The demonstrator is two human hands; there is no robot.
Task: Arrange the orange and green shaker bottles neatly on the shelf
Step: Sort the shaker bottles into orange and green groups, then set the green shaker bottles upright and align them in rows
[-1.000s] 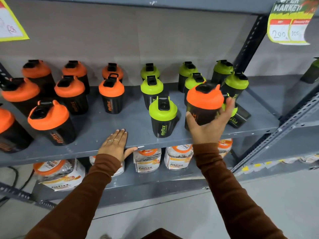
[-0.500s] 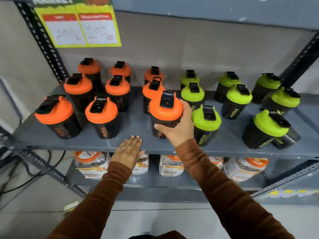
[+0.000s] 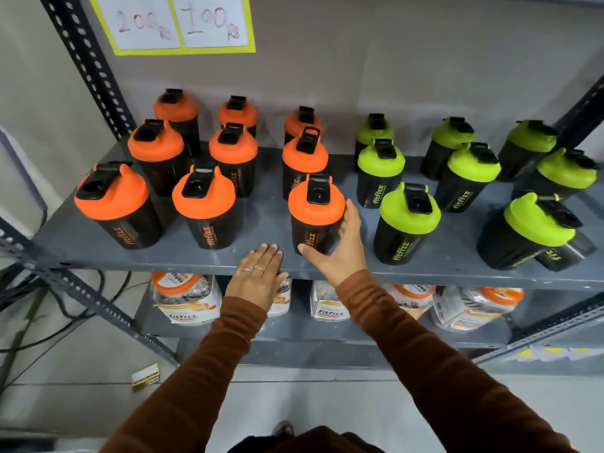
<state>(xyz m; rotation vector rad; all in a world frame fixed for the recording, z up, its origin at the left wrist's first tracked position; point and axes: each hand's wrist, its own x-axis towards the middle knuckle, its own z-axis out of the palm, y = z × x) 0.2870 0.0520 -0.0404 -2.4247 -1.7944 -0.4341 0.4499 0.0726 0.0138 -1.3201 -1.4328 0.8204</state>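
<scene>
Black shaker bottles stand on a grey shelf (image 3: 98, 255): several with orange lids (image 3: 203, 197) on the left, several with green lids (image 3: 409, 210) on the right. My right hand (image 3: 343, 253) wraps an orange-lidded bottle (image 3: 316, 204) that stands on the shelf at the front of the third orange column, thumb at its base, fingers on its right side. Resting flat on the shelf's front edge just left of it is my left hand (image 3: 256, 279), holding nothing. At the far right a green-lidded bottle (image 3: 567, 253) lies on its side behind an upright one.
A yellow-edged price sign (image 3: 183, 24) hangs on the back wall. Perforated metal uprights (image 3: 88, 60) frame the shelf. The lower shelf holds jars with orange lids (image 3: 183, 299). Cables (image 3: 49, 305) and a small label (image 3: 146, 377) lie on the floor at left.
My right hand carried the orange-lidded bottle from the green side leftward and set it down in front of the third orange column. The view swung left. My left hand stayed on the edge.
</scene>
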